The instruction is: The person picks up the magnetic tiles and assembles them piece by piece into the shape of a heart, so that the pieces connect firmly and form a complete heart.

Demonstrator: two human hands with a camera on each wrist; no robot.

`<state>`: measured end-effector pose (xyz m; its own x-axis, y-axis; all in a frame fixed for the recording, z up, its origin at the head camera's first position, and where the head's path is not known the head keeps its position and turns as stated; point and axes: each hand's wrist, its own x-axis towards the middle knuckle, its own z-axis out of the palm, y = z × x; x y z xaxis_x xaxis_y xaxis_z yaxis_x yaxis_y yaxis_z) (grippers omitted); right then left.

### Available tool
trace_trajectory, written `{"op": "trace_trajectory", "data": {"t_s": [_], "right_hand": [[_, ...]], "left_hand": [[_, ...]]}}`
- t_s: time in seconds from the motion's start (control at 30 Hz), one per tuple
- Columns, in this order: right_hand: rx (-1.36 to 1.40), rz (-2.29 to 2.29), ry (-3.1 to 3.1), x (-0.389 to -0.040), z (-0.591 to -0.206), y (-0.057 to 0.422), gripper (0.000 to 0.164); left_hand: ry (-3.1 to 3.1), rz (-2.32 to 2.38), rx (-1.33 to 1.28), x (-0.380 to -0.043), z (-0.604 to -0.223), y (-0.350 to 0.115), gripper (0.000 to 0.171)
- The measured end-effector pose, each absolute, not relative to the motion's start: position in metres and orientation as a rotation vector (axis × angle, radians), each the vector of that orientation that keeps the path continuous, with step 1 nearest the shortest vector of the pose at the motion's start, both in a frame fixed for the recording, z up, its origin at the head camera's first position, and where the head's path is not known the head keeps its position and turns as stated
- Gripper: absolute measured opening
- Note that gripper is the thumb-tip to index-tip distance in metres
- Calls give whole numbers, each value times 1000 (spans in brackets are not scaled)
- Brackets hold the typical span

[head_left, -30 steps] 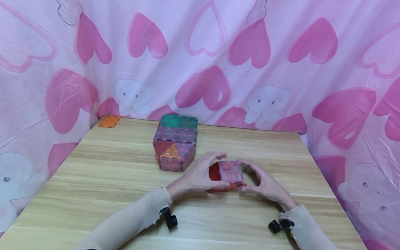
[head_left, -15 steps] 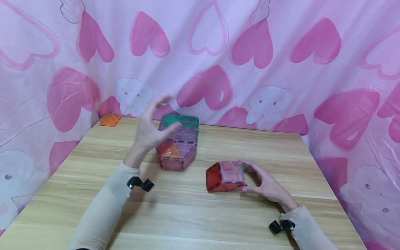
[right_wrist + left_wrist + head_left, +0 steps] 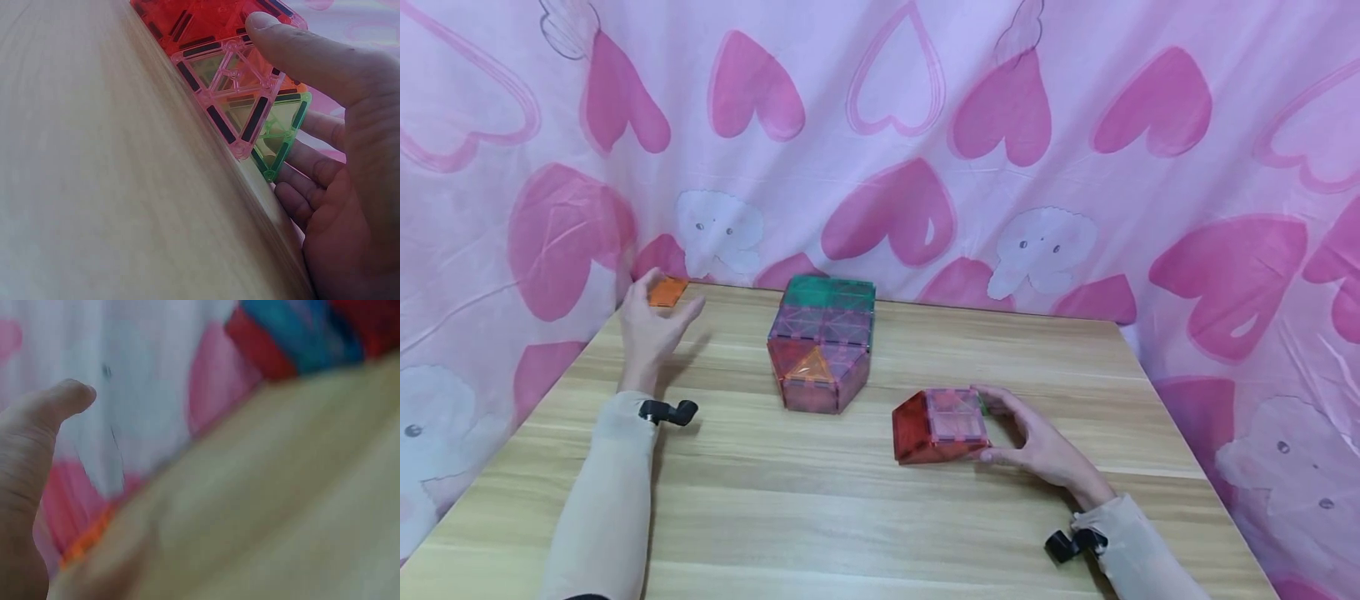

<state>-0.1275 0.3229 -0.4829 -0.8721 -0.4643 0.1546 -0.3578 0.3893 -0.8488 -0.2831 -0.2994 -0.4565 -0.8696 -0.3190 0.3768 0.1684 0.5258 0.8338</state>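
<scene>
In the head view my left hand point(image 3: 653, 325) is at the table's far left corner, thumb and fingers spread, holding nothing. Just beyond it lies a flat orange magnetic tile point(image 3: 668, 292), partly hidden by the fingers. The left wrist view is blurred and shows mostly the thumb and an orange edge. My right hand point(image 3: 1037, 437) holds the right end of a small magnetic-tile block point(image 3: 957, 417), red on the left and pink on top. From the right wrist view, the thumb presses its near side, with fingers behind a pink triangle tile point(image 3: 234, 87) and a green triangle tile point(image 3: 275, 128).
A larger magnetic-tile structure point(image 3: 822, 321), green, purple and pink with an orange triangle on top, stands between the hands, farther back. The wooden table point(image 3: 820, 500) ends at a pink heart-patterned curtain point(image 3: 887, 208).
My left hand has let go of the small block and swung left past the larger structure to the orange tile. The right hand has stayed on the block.
</scene>
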Motion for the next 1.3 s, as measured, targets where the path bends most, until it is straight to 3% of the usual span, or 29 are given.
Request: {"op": "trace_trajectory", "data": {"t_s": [0.33,0.53,0.67,0.93,1.07,1.17,1.3], "right_hand": [[-766,-1494,2546,-129,-486,324,94],[-770,-1494,2551,-129,-486,323,93],[-772,-1497,2546,-129,-487,323,93],[-762,-1490,2549,-129,-487,324,93],[-760,-1493,2548,-128,-486,325,93],[-758,-1495,2547,-128,-486,325,93],[-767,-1503,2530,-128,-486,323,94]], "left_hand": [[-2596,-1132,116,-296,-485,-330,106],[-2803,-906,26,-304,-491,-336,104],[-2768,-856,-21,-299,-492,-332,86],[-2548,-972,-109,-289,-492,-321,32],[-2546,-1014,-200,-285,-491,-317,20],[-2595,-1043,-228,-282,-490,-316,27],[-2716,-1052,-198,-277,-487,-318,68]]}}
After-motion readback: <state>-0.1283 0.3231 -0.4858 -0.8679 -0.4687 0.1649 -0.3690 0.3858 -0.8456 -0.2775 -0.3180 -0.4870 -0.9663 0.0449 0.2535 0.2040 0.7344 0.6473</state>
